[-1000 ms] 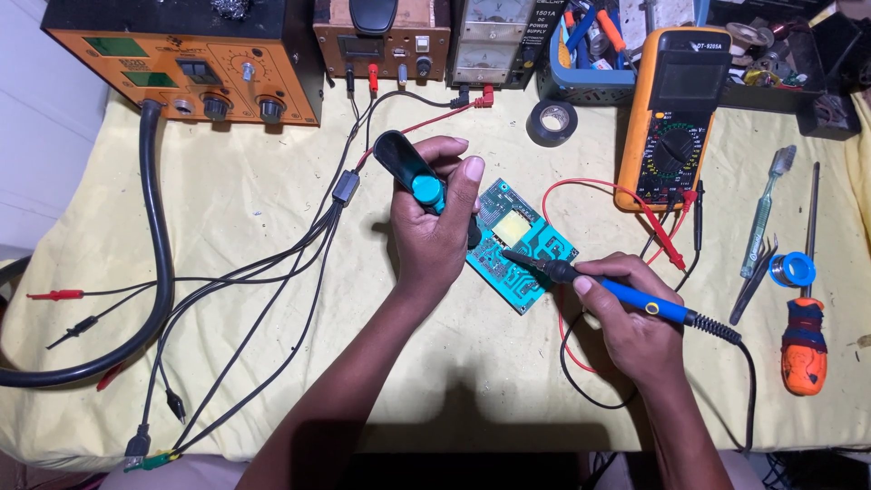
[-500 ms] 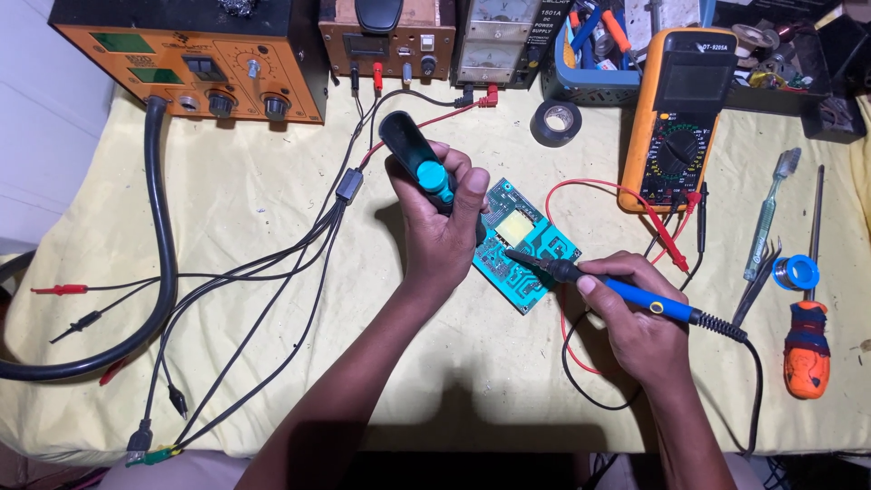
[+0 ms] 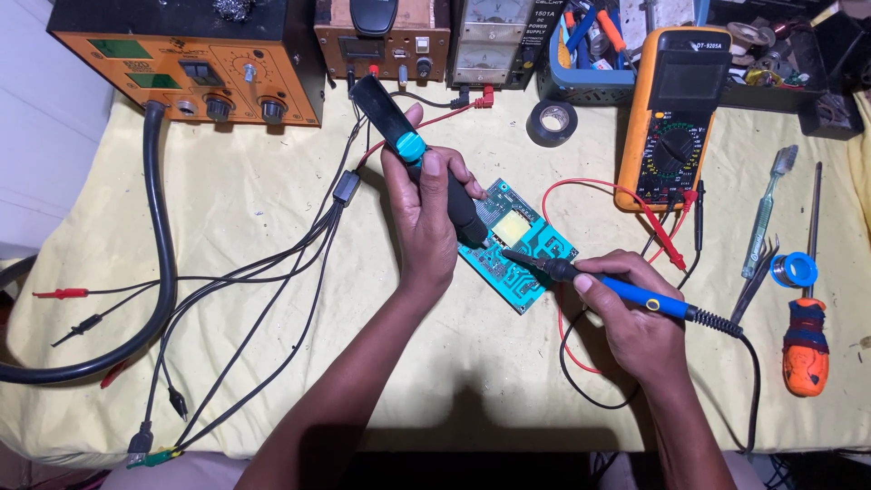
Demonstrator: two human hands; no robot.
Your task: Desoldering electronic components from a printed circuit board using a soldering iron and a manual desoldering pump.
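Circuit board (image 3: 519,243), teal with a pale yellow block near its middle, lies flat on the yellow-covered counter (image 3: 254,200) between my two hands. My left hand (image 3: 426,222) is closed around a black desoldering pump (image 3: 426,168) with a teal plunger collar; my thumb rests on top by the collar and the nozzle comes down onto the board's left edge. My right hand (image 3: 635,313) is wrapped around the blue handle of a soldering iron (image 3: 617,289), held like a pen, its dark tip touching the board just beside the pump's nozzle.

A yellow multimeter (image 3: 673,118) stands behind the board, its red and black leads trailing over the counter towards my right hand. A roll of black tape (image 3: 552,122) sits near it. To the right lie a toothbrush (image 3: 769,213), tweezers (image 3: 758,277), a small spool of solder (image 3: 798,269) and an orange screwdriver (image 3: 806,345). An orange power station (image 3: 181,59) sits at the back left, a thick black hose (image 3: 163,263) curving from it.
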